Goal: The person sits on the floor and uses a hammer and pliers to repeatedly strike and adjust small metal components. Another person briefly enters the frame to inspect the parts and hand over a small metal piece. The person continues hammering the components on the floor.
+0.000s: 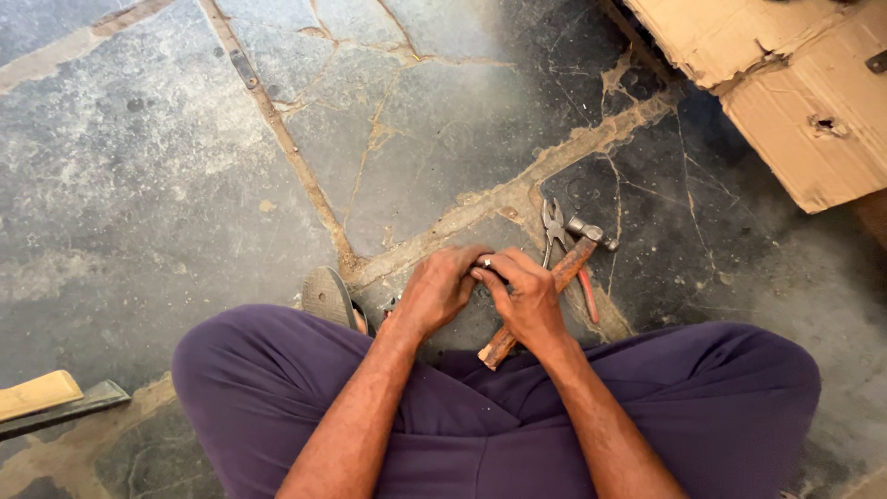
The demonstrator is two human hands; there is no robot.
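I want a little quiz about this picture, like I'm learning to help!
1. True or false: the hammer lies on the floor under the right hand.
2. What lies beside the hammer? A) pliers B) a saw C) a cup
3. What colour are the trousers?

Key: 1 true; 2 A; 3 purple. The left hand meets the right around something small.

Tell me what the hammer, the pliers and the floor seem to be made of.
Hammer: worn reddish-brown handle, probably wood; dull grey head, likely steel. Pliers: dark metal jaws, red grips that look plastic-coated. Floor: irregular grey stone slabs, matt and dusty, with sandy cracked mortar joints. Both hands, left hand and right hand, meet over something too small to identify.
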